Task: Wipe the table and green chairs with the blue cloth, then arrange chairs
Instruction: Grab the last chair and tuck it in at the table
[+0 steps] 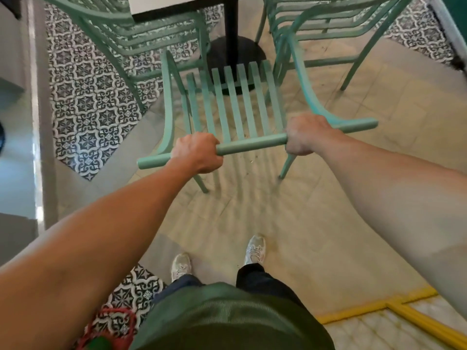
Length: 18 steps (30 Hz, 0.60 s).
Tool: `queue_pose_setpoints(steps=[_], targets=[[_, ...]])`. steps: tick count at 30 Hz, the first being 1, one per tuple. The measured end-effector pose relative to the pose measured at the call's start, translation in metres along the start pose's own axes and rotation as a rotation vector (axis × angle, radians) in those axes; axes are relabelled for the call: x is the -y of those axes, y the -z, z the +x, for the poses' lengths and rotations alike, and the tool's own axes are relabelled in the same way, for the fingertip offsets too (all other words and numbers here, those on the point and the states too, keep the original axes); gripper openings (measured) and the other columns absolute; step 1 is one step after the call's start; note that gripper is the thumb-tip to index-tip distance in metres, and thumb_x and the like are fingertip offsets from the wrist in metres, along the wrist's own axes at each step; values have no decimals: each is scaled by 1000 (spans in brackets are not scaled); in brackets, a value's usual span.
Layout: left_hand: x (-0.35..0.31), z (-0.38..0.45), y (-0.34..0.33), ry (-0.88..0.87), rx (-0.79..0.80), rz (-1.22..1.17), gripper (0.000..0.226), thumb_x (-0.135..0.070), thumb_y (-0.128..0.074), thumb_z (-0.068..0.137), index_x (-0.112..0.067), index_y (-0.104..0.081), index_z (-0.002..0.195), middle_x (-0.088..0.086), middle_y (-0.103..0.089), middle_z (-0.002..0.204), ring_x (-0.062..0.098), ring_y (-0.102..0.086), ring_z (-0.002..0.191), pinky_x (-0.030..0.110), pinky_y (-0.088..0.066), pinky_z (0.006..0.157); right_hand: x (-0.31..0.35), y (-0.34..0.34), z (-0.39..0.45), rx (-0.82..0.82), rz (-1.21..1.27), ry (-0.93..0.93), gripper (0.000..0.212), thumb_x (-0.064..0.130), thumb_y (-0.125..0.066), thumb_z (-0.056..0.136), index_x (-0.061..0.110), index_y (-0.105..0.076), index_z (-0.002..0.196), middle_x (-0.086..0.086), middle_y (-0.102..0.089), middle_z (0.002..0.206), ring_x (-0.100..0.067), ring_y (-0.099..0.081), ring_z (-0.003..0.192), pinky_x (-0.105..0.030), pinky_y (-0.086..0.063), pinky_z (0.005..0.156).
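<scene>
Green chair [235, 107] with a slatted seat stands on the beige floor tiles [341, 198] directly in front of the person, its seat pointing toward the surface [161, 3] at the top edge of the view. Both hands are on the round top rail [250, 144] of its backrest. The left hand [197, 152] is wrapped around the rail toward its left end, knuckles up, fingers curled under the tube. The right hand [305, 137] holds the same rail toward its right end, its grip likewise closed around the tube. A short length of rail sticks out past each hand.

The surface is white with a dark edge and rests on a black post [231, 29] with a round black base [235, 53]; the chair's front edge lies over that base. Two more green chairs flank it: one on the left [121, 36], over the patterned black-and-white tiles [88, 102], and one on the right [323, 24], just beside the held chair's right arm.

Near the bottom edge, the person's light sneakers [255, 250] stand on the beige tiles. A yellow frame [404, 311] lies at the lower right corner, and a red object [111, 324] at the lower left. The blue cloth does not show.
</scene>
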<state>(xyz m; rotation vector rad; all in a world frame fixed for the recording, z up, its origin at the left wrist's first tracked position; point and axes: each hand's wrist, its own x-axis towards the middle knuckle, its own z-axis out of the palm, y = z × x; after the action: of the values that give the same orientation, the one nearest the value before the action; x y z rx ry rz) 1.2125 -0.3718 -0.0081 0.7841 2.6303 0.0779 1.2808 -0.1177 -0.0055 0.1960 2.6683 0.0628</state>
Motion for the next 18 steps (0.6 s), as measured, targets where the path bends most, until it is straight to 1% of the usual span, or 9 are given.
queue_pose_setpoints(steps=[3,5,8,11,13,15,18], targets=[[-4,8,3,24,-12,-8,23,-42,-60,76,-32,-71,93,-7,-56,67,11,-51,59,28,-35,51,-9,2,9,-18,-5,18,19,30,-50,58,22,-50,76,2,-45,65,-30,-47,66,-34,-40,61],[-7,12,6,31,-18,-19,23,-42,-61,76,-32,-72,94,-7,-56,67,10,-50,59,29,-37,53,-14,3,15,-26,-7,23,20,31,-52,59,22,-48,77,1,-45,65,-30,-48,67,-34,-41,61],[-11,19,11,39,-12,-12,26,-43,-60,76,-31,-71,96,-6,-56,67,12,-51,60,29,-39,55,-20,5,24,-37,-13,26,20,31,-54,61,22,-47,78,1,-43,64,-30,-48,67,-35,-42,62],[-14,25,15,41,-23,0,25,-41,-60,78,-30,-71,97,-6,-56,67,11,-49,59,27,-34,50,-26,9,33,-39,-23,16,20,31,-58,64,22,-47,79,0,-46,66,-30,-49,66,-35,-43,62],[-16,30,18,41,-30,-6,26,-40,-60,79,-29,-72,99,-6,-56,67,11,-50,59,26,-33,49,-30,12,38,-42,-30,18,20,32,-60,66,22,-48,78,0,-49,67,-27,-49,64,-36,-42,61],[-17,35,21,44,-28,-4,27,-39,-60,79,-29,-72,100,-5,-56,68,11,-50,59,26,-33,48,-33,14,44,-45,-23,16,19,33,-63,68,24,-47,75,1,-51,67,-20,-48,59,-35,-39,58],[-18,45,25,40,-22,4,26,-39,-59,80,-28,-71,100,-4,-56,68,12,-51,59,26,-33,48,-39,17,54,-49,-32,22,24,34,-64,68,24,-43,68,1,-51,66,-16,-44,57,-31,-33,52]])
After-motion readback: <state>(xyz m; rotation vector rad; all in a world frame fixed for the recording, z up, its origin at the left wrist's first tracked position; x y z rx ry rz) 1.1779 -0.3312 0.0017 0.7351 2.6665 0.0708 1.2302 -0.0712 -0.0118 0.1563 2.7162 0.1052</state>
